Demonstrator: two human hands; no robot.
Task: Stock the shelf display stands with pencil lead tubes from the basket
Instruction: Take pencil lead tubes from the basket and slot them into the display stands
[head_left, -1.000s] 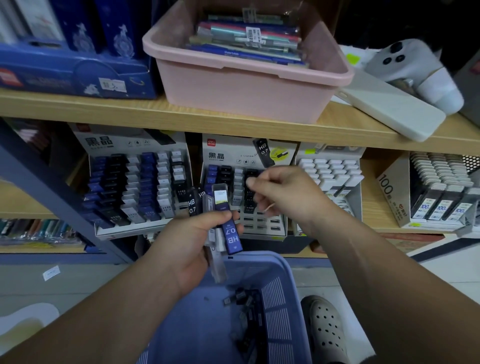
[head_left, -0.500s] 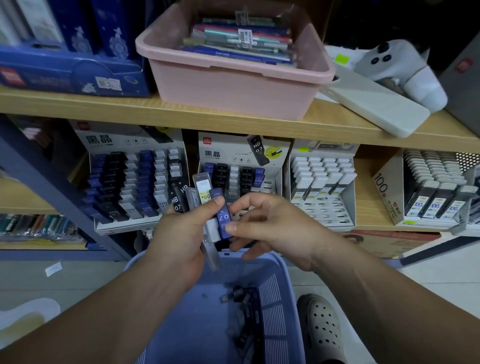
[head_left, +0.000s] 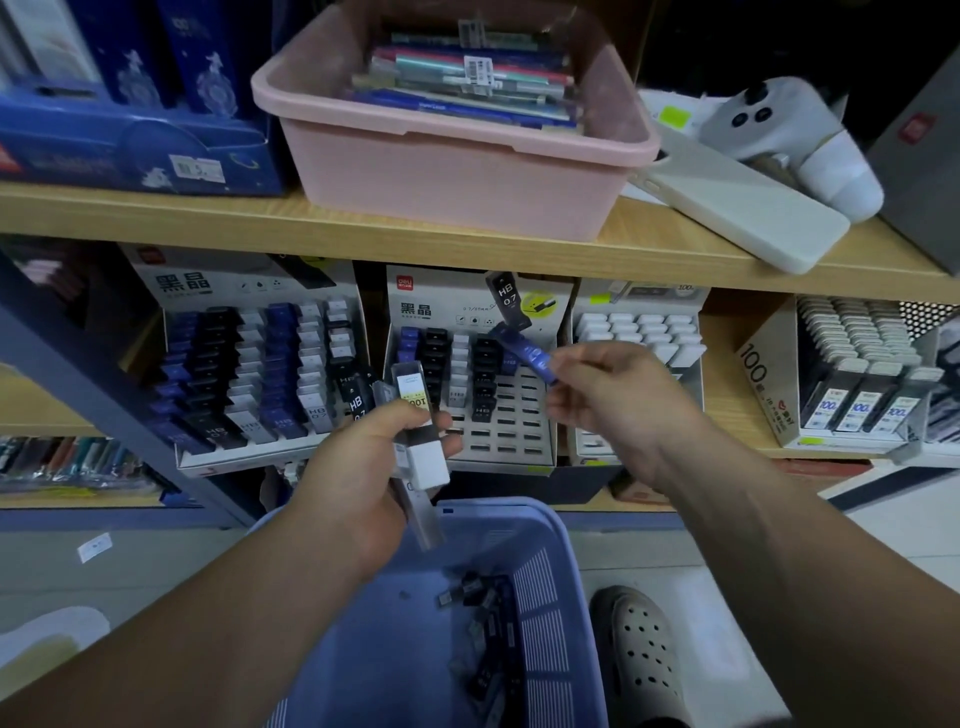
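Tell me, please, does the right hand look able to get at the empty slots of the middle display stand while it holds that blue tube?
Probably yes. The right hand holds the blue tube just in front of the middle display stand, and nothing sits between it and the empty slots.

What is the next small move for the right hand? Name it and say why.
Probably slide the blue tube down into an empty slot of the middle display stand. The right hand pinches it, tilted, just above that stand's blue column, whose lower slots are empty, while the left hand holds more tubes ready.
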